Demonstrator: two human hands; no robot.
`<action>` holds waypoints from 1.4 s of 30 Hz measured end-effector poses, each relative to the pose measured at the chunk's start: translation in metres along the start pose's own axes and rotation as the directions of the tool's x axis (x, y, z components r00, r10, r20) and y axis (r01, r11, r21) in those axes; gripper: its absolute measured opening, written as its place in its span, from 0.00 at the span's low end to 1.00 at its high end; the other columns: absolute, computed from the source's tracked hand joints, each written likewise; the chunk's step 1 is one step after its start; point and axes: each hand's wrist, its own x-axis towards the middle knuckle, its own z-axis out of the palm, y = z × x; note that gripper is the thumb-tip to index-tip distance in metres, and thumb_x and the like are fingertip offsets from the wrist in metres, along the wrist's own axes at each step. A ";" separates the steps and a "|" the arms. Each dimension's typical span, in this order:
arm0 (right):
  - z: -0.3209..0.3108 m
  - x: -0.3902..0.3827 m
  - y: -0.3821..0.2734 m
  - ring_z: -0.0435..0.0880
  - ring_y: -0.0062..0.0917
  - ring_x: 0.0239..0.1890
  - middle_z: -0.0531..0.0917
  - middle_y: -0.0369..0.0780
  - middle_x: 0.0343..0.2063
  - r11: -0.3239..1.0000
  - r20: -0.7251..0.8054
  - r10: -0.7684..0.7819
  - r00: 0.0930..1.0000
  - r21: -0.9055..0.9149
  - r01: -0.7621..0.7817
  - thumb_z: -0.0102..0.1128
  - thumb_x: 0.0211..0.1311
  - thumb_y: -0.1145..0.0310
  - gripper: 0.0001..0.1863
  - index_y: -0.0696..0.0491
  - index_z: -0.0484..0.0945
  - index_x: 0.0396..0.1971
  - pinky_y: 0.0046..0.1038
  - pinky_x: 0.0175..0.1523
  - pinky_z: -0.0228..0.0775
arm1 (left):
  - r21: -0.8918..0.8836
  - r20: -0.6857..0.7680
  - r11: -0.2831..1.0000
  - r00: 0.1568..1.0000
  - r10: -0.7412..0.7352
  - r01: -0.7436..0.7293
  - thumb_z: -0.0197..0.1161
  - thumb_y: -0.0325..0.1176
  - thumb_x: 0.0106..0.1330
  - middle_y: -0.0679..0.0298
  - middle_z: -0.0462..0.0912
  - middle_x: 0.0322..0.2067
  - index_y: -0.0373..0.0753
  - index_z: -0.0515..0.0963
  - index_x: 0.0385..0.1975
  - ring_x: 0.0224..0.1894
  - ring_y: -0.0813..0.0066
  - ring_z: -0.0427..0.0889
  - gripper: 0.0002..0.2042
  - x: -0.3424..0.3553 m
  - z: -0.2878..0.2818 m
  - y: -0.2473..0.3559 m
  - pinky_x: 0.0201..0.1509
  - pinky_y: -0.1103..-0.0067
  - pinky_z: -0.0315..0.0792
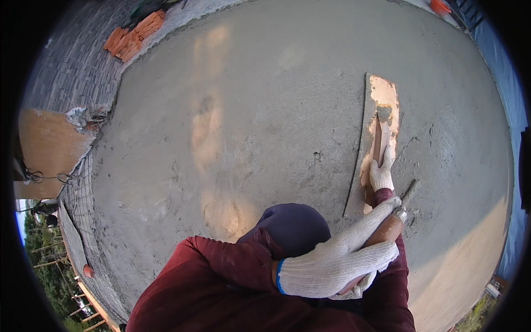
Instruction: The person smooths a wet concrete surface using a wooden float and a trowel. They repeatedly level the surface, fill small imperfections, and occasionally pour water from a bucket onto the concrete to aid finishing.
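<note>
Ahead and right of the bent knee [294, 229], a wooden float [385, 91] lies on wet-looking concrete [276, 138], the right hand [381, 174] wrapped round its handle [384, 137]; right of the knee, the left hand [332, 271] grips a wood-handled tool [388, 229]. Tilting the float could gouge the concrete. It looks long, pale, cement-smeared.

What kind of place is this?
Most likely an outdoor construction site. A broad, fresh-looking grey concrete surface fills the view, the right hand grips a long float on it, and orange bricks are piled past its far-left edge.
</note>
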 end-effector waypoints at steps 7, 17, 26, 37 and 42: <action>0.072 0.155 -0.093 0.84 0.48 0.54 0.82 0.54 0.53 0.961 -0.059 -0.273 0.960 -0.063 0.270 0.64 0.61 0.63 0.41 0.50 0.59 0.74 0.43 0.58 0.76 | -0.102 -0.185 0.989 0.979 0.087 -0.107 0.51 0.33 0.80 0.53 0.73 0.52 0.41 0.39 0.80 0.45 0.74 0.74 0.35 -0.015 -0.025 0.036 0.50 0.76 0.73; 0.136 0.058 -0.179 0.85 0.49 0.49 0.81 0.51 0.51 0.825 0.366 -0.522 0.770 -0.012 0.565 0.62 0.61 0.61 0.41 0.48 0.59 0.75 0.47 0.53 0.77 | 0.047 -0.139 0.992 0.983 0.124 -0.118 0.47 0.38 0.82 0.43 0.77 0.55 0.31 0.40 0.79 0.52 0.61 0.83 0.34 0.023 -0.044 0.016 0.54 0.69 0.80; 0.071 -0.032 -0.023 0.86 0.46 0.45 0.83 0.50 0.46 0.929 0.152 -0.309 0.939 -0.163 0.332 0.65 0.62 0.63 0.39 0.42 0.64 0.74 0.44 0.49 0.80 | 0.093 -0.217 0.976 0.952 0.215 -0.199 0.56 0.45 0.78 0.45 0.80 0.49 0.32 0.46 0.78 0.36 0.61 0.86 0.39 0.059 -0.018 -0.058 0.47 0.67 0.81; 0.168 0.016 -0.258 0.84 0.43 0.54 0.81 0.47 0.50 0.710 0.432 -0.636 0.639 0.005 0.704 0.61 0.62 0.70 0.41 0.35 0.59 0.76 0.43 0.57 0.77 | 0.073 -0.146 0.872 0.860 0.489 -0.484 0.59 0.37 0.78 0.45 0.62 0.73 0.30 0.45 0.78 0.78 0.64 0.57 0.38 0.027 -0.023 0.017 0.79 0.72 0.51; 0.148 -0.051 -0.175 0.86 0.47 0.44 0.82 0.49 0.44 0.662 0.481 -0.685 0.548 0.095 0.743 0.60 0.63 0.70 0.35 0.36 0.66 0.71 0.46 0.48 0.79 | -0.163 -0.030 0.983 0.996 0.080 -0.084 0.59 0.39 0.78 0.43 0.75 0.63 0.29 0.45 0.78 0.64 0.58 0.78 0.39 -0.007 -0.042 0.049 0.65 0.73 0.73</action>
